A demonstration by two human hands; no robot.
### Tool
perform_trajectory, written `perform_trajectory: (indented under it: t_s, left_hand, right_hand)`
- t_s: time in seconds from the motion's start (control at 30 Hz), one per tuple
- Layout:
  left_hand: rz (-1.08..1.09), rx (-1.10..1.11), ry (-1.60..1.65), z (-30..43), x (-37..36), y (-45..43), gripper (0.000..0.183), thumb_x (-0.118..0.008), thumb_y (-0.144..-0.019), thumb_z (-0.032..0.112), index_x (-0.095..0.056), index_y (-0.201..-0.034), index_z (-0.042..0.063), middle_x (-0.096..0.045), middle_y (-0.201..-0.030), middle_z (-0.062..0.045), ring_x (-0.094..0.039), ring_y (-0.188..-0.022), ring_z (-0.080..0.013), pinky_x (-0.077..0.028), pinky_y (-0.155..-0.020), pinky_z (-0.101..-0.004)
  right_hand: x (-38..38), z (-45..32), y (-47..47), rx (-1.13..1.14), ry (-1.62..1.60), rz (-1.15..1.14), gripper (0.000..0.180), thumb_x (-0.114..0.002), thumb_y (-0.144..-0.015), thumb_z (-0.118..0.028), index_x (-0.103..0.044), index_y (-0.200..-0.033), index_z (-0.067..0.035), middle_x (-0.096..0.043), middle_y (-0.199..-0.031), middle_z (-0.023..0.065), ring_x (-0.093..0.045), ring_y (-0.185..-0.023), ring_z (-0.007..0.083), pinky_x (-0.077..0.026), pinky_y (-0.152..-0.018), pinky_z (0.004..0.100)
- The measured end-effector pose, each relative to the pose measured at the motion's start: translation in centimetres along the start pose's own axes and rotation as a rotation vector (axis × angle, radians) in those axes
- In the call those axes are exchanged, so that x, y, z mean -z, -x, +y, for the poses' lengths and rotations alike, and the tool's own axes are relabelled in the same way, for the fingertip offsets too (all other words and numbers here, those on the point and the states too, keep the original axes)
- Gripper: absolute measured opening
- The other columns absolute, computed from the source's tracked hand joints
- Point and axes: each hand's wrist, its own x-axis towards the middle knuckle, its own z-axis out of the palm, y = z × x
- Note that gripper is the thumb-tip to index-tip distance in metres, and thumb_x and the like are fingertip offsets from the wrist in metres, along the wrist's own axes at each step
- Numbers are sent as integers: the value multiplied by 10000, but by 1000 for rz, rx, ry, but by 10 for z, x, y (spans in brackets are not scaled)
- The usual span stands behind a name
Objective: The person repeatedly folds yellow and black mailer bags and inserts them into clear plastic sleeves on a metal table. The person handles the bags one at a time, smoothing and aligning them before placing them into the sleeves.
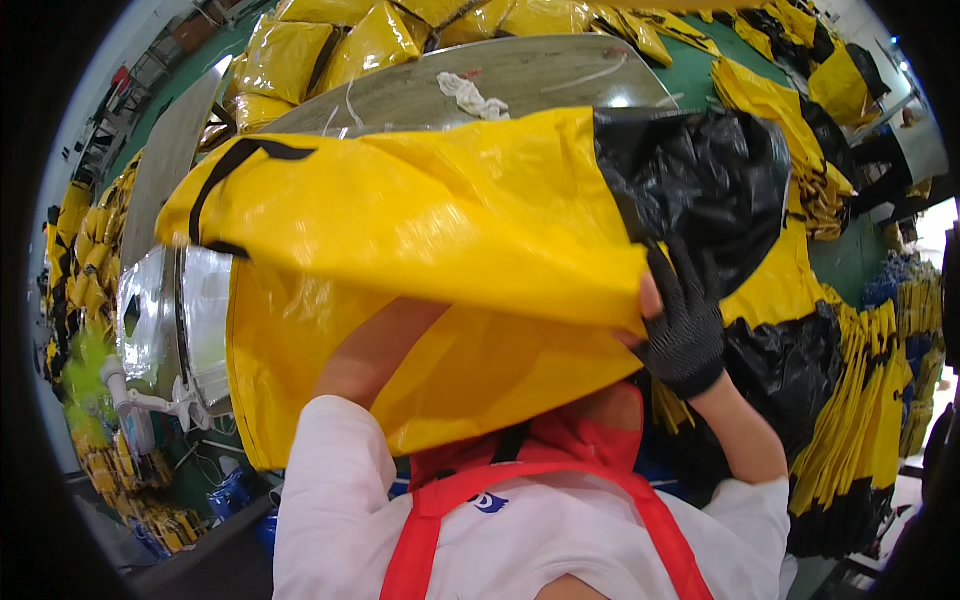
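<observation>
A large yellow coated-fabric bag (420,202) with a black end section (690,165) lies across the view in front of me, a black strap (217,180) near its left end. My right hand (682,322), in a black dotted work glove with bare fingertips showing, holds the bag's yellow edge at the right. My left forearm (375,352) reaches under the raised upper layer, between it and the lower yellow layer (480,375). The fabric hides my left hand.
Behind the bag is a wood-look table (555,75) with a crumpled white cloth (471,96). Filled yellow bags in clear plastic (285,60) stand beyond it. A white clip-on fan (142,397) is at the left. Stacked yellow and black bags (847,405) hang at the right.
</observation>
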Motion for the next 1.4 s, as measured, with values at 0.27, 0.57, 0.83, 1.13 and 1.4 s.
perform_trajectory:
  t_s: [0.27, 0.57, 0.83, 1.13, 1.4]
  left_hand:
    - [104, 1, -322, 1, 3, 75, 611, -526, -743, 596, -541, -1164, 154, -532, -1188, -122, -482, -1097, -320, -371, -937, -415]
    - [593, 864, 10, -142, 155, 261, 734, -469, -724, 710, -545, -1144, 112, -574, -1111, -144, -546, -999, -318, -443, -843, -435]
    - [400, 1076, 1319, -132, 297, 224, 725, -468, -787, 698, -552, -1126, 63, -624, -1032, -130, -598, -944, -261, -487, -795, -373]
    - [366, 1013, 483, -166, 213, 464, 487, -660, -807, 263, -535, -1193, -5, -597, -1116, -69, -562, -997, -184, -431, -888, -299]
    - [627, 1332, 356, -169, 249, 358, 730, -649, -763, 527, -458, -1243, 11, -559, -1152, -82, -535, -1011, -222, -429, -857, -340]
  right_hand:
    - [-36, 11, -9, 389, -212, -412, 618, -677, -568, -177, -553, -1173, -202, -509, -1303, 6, -399, -1269, 308, -196, -1041, 608]
    - [-72, 40, 80, 101, -342, -566, 382, -678, -652, -164, -641, -1024, -241, -551, -1262, -18, -366, -1297, 297, -118, -1102, 557]
    - [-40, 27, 34, 228, -2, -902, 372, -627, -758, -391, -631, -1085, -215, -513, -1307, -5, -302, -1332, 287, -109, -1086, 580]
    - [-115, 206, 17, -721, 501, -406, 698, -388, -838, -638, -258, -1426, -285, -156, -1496, 148, -79, -1375, 372, -107, -1090, 514]
    - [-125, 202, 4, -715, 305, -468, 725, -417, -838, -625, -250, -1435, -250, -163, -1497, 147, -129, -1371, 364, -107, -1106, 468]
